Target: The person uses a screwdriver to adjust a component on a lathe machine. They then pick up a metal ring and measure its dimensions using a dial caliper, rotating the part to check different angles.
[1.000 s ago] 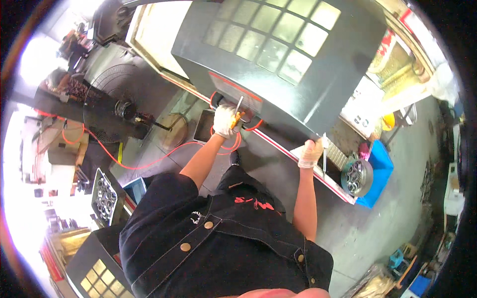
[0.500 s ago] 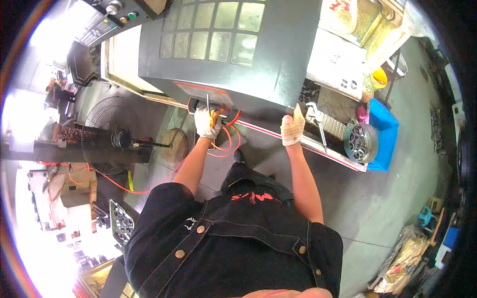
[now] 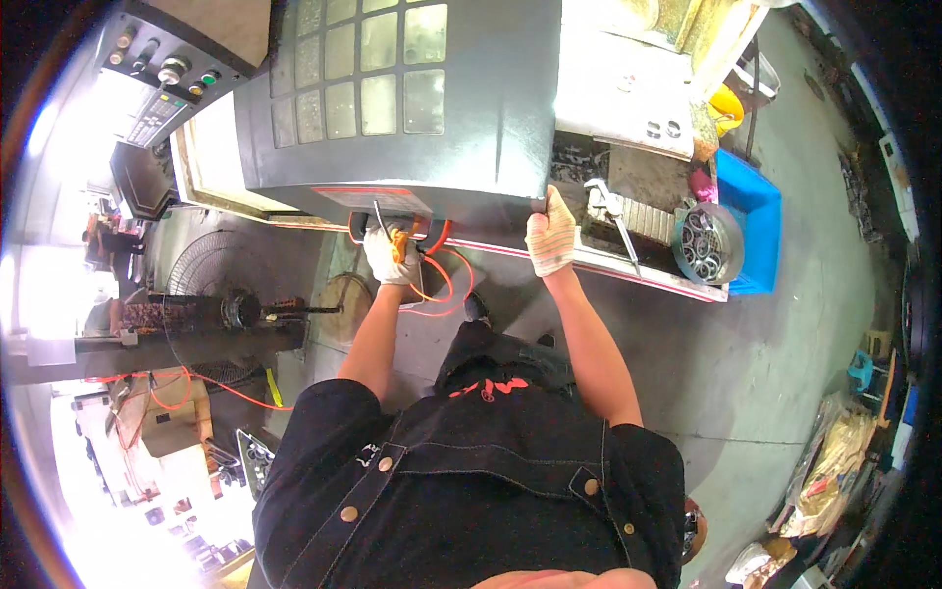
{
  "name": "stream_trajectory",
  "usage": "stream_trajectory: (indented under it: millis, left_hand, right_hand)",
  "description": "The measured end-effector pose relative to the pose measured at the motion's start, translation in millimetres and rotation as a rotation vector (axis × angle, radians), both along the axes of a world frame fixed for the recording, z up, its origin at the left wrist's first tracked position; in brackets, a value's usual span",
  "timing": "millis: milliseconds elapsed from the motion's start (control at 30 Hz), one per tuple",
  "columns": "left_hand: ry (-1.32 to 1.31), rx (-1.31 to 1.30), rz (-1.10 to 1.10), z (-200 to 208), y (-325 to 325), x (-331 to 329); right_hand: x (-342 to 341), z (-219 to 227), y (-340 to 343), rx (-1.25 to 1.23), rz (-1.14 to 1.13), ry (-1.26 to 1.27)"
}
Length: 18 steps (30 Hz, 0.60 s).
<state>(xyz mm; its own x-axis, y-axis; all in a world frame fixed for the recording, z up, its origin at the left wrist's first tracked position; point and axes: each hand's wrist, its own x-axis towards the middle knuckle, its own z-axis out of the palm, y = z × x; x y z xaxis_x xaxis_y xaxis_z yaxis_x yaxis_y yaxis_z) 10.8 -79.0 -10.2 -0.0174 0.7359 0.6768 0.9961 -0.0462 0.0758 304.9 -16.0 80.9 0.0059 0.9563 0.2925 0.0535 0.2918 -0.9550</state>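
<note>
In my gloved left hand (image 3: 386,253) is an orange air blow gun (image 3: 399,243) with a thin metal nozzle pointing up. The hand is closed round it, close against the lower front of a grey machine door (image 3: 500,147). Whether it also touches the door's handle is hidden. My right hand (image 3: 551,236), in a striped knitted glove, grips the door's right edge. Right of that hand, a caliper-like metal tool (image 3: 610,211) lies on a ribbed block (image 3: 648,224). Beyond it stands a round metal tin (image 3: 726,257) holding several metal rings.
A blue bin (image 3: 756,216) stands behind the tin. Two small rings (image 3: 663,129) rest on a white surface. At upper left is a control panel (image 3: 162,88); below it, a large fan (image 3: 221,285). An orange hose (image 3: 453,285) loops below my left hand.
The door and both hands have shifted left in view. More of the dark opening shows between the door's edge and the caliper-like tool. The whole view has also turned a little.
</note>
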Motion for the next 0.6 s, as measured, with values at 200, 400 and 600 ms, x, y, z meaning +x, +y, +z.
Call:
stream_trajectory:
  millis: [200,400,600]
  left_hand:
    - [-0.027,-0.137,0.010,5,-5,-2]
    - [-0.029,-0.132,0.074,-9,-3,-13]
    - [0.054,-0.080,0.017,-12,-3,-27]
  right_hand:
    - [-1,-5,-1,-0.042,0.024,0.036]
    - [-5,8,-4,-0.079,0.036,0.046]
    - [-13,0,-2,0.029,0.031,0.039]
